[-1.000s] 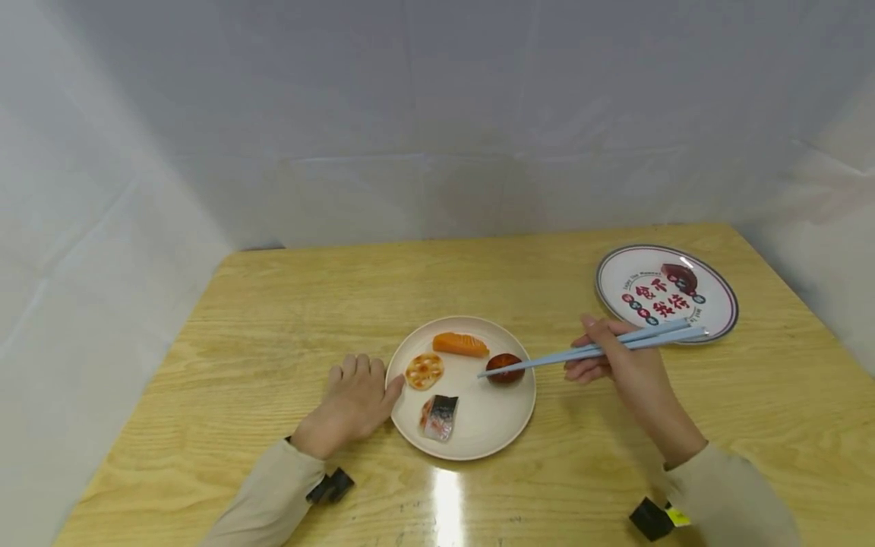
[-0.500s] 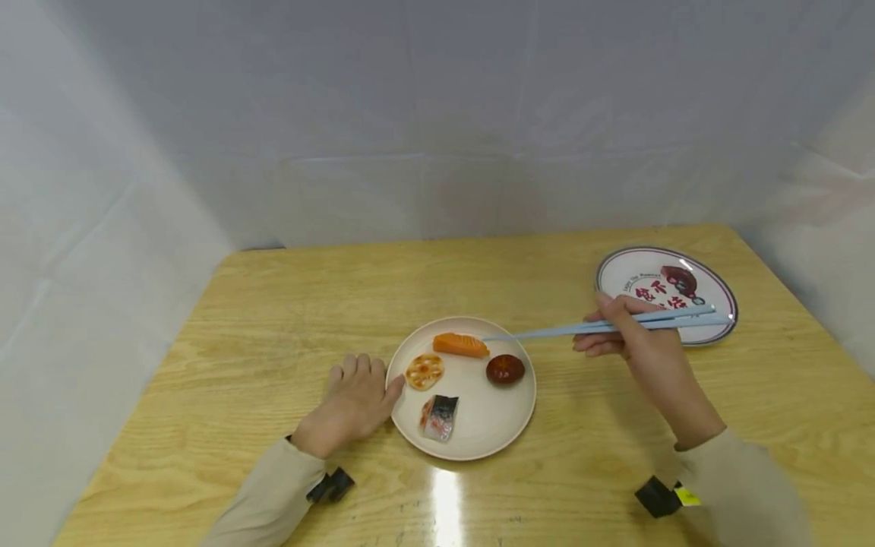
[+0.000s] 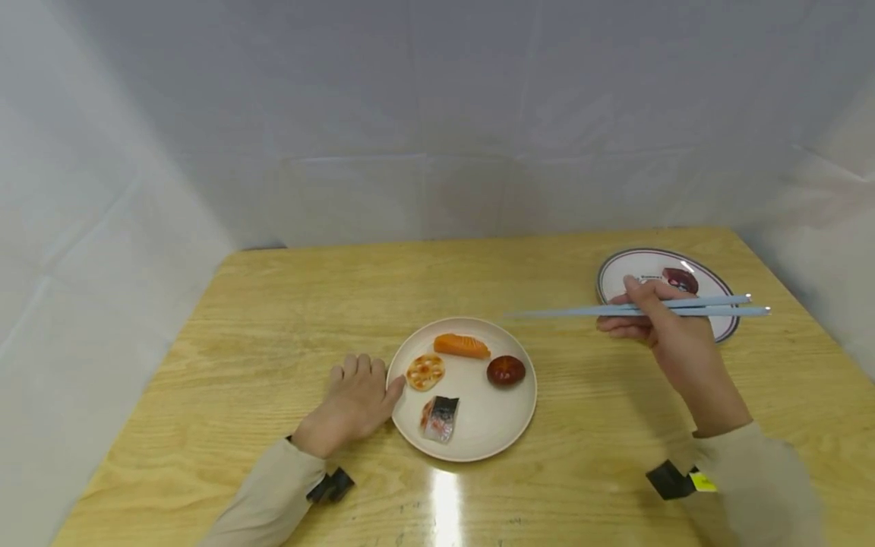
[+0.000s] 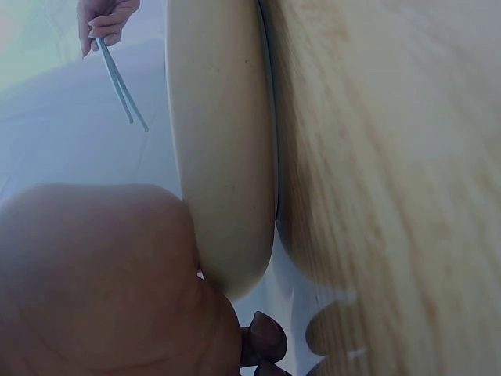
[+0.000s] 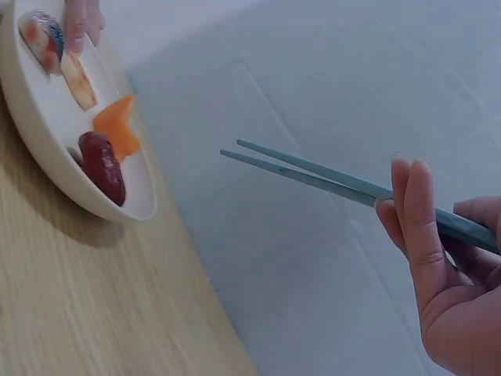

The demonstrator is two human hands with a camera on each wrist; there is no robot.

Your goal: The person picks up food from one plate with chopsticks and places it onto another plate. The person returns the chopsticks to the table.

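Observation:
A cream plate (image 3: pixel 485 425) stands on the table in the head view. On it lie an orange slice (image 3: pixel 462 346), a glossy brown mushroom-like cap (image 3: pixel 506 371), a lotus root slice (image 3: pixel 426 372) and a piece of fish with dark skin (image 3: pixel 440 418). My left hand (image 3: pixel 352 403) is at the plate's left edge. Its thumb rests on the rim, and the other fingers extend beside the plate. My right hand (image 3: pixel 659 323) holds light blue chopsticks (image 3: pixel 718 307) in the air, in front of the patterned plate. In the right wrist view the chopstick tips are slightly apart with nothing between them.
A white oval plate (image 3: pixel 629 266) with printed lettering and a coloured rim sits at the table's back right, partly hidden by my right hand. Pale sheeting (image 3: pixel 451 190) hangs behind the wooden table (image 3: pixel 294 304) and along its sides.
My right hand has moved right and away from me, carrying the chopsticks off the brown cap and away from the cream plate. My left hand and the food have stayed in place.

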